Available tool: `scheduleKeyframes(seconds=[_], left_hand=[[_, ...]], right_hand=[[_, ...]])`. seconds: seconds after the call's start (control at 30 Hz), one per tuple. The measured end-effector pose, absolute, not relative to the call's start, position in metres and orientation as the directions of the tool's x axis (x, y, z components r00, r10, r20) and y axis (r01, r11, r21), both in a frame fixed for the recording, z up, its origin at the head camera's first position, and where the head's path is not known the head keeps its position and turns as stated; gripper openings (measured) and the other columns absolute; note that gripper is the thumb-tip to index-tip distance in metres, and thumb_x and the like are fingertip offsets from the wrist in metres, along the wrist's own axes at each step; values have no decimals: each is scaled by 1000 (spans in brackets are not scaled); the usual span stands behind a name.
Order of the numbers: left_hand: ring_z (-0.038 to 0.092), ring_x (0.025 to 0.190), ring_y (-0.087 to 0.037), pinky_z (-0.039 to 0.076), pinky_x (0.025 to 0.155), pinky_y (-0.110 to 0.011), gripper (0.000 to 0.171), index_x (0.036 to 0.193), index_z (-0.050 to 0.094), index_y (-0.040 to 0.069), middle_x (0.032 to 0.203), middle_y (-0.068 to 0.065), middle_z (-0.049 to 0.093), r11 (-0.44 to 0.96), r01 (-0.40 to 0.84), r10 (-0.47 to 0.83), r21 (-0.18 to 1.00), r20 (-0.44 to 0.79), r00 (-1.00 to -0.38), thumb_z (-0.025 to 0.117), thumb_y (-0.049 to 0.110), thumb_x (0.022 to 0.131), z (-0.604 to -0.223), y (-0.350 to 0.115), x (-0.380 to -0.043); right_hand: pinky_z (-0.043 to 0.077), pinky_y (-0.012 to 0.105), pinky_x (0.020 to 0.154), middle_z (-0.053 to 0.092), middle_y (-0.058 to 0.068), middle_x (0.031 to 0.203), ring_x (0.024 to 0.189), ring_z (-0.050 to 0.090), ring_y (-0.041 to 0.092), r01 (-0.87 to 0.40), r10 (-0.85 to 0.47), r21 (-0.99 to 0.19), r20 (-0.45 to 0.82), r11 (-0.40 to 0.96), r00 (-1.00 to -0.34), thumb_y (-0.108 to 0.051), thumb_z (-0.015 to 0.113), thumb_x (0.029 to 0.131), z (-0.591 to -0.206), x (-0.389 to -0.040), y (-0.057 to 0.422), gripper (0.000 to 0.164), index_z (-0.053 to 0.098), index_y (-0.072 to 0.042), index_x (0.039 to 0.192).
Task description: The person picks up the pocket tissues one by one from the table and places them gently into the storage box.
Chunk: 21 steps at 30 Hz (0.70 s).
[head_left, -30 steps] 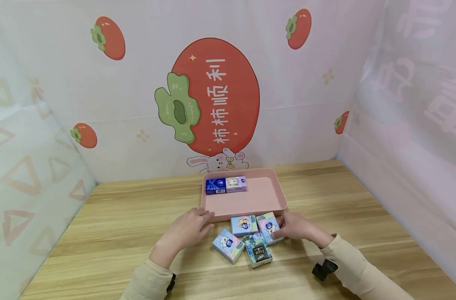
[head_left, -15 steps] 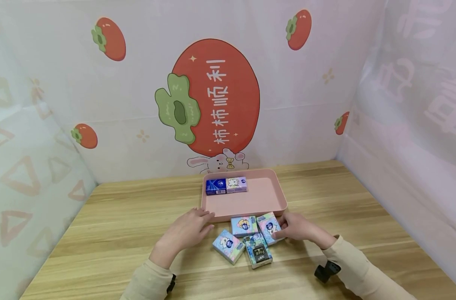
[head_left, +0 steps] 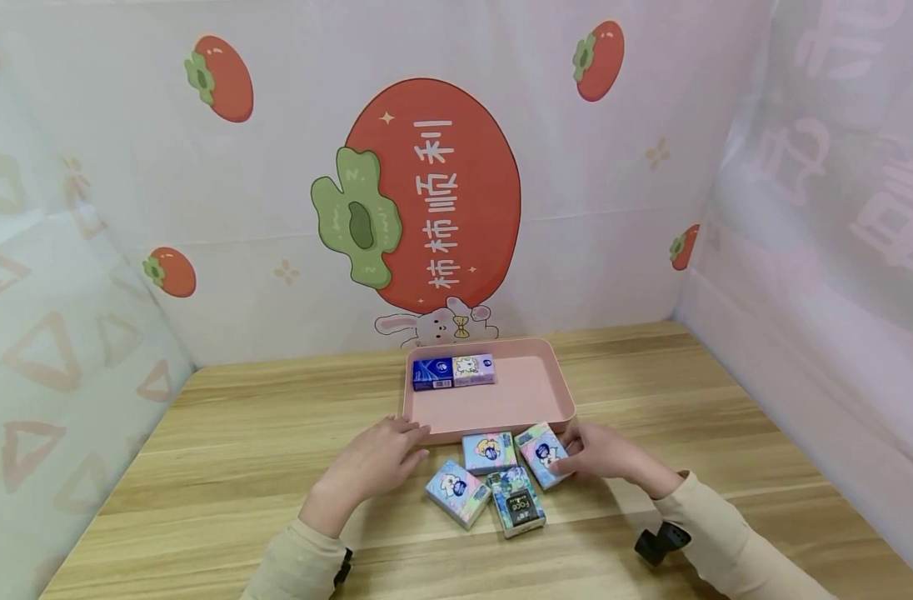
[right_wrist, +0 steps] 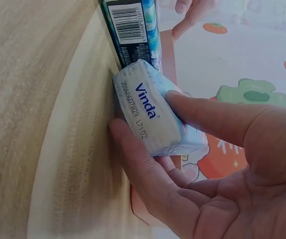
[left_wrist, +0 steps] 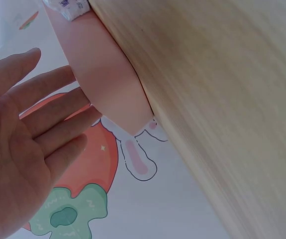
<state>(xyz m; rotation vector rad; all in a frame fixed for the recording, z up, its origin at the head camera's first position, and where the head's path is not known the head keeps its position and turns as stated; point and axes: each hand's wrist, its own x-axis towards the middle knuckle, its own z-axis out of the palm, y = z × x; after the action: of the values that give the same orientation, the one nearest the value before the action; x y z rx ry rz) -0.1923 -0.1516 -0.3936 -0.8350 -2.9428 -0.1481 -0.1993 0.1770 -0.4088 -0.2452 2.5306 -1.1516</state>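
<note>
My right hand (head_left: 605,452) pinches a small pastel tissue pack (head_left: 539,450) between thumb and fingers, at the right of the group on the table. Its end, printed "Vinda" (right_wrist: 145,107), faces the right wrist view. My left hand (head_left: 374,460) has its fingers extended, fingertips right at the front left corner of the pink tray (head_left: 494,412). In the left wrist view its palm (left_wrist: 18,154) shows with nothing in it. Beside the held pack lie a blue pack (head_left: 489,452), a tilted blue pack (head_left: 458,493) and a green-blue pack with a black label (head_left: 516,502).
Inside the tray, a dark blue tissue pack (head_left: 431,373) and a lilac one (head_left: 474,370) sit side by side at the back left. The wooden table (head_left: 276,433) meets a printed backdrop (head_left: 576,250) behind the tray.
The pack in my right hand has turned a little and shifted slightly right, away from its neighbours. My left hand and the other packs have stayed put.
</note>
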Motion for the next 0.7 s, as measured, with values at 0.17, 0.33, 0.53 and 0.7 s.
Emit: scheduleKeyframes(seconds=[0.17,0.33,0.53,0.7], left_hand=[[51,112,-30,37,99,-46,38,119,57,13,121,-11,56,848,524,516,77,101,-851,51,35,88,-394,-152,-192],[51,111,-30,37,99,-46,38,119,57,12,120,-11,56,847,526,518,77,104,-849,51,34,88,-394,-152,-192],[51,111,-29,37,99,-46,38,119,57,12,119,-11,57,846,528,520,76,100,-848,51,34,88,-394,-152,-192],[51,111,-29,37,99,-46,38,119,57,12,120,-11,56,847,525,518,79,95,-850,51,35,88,-394,-152,-192]], right_hand=[[54,31,57,61,7,77,63,62,19,-20,-323,-782,-234,623,-917,-22,74,71,-405,-199,180,43,51,4,98],[54,33,59,61,9,80,66,62,22,-41,-354,-811,-209,584,-911,-21,72,73,-400,-201,183,45,52,7,101],[55,34,62,60,11,83,69,62,24,-36,-364,-834,-201,550,-909,-22,71,74,-393,-204,186,48,51,9,105],[56,37,66,60,11,82,73,63,26,-19,-365,-855,-201,519,-909,-20,70,75,-384,-207,188,47,51,11,105]])
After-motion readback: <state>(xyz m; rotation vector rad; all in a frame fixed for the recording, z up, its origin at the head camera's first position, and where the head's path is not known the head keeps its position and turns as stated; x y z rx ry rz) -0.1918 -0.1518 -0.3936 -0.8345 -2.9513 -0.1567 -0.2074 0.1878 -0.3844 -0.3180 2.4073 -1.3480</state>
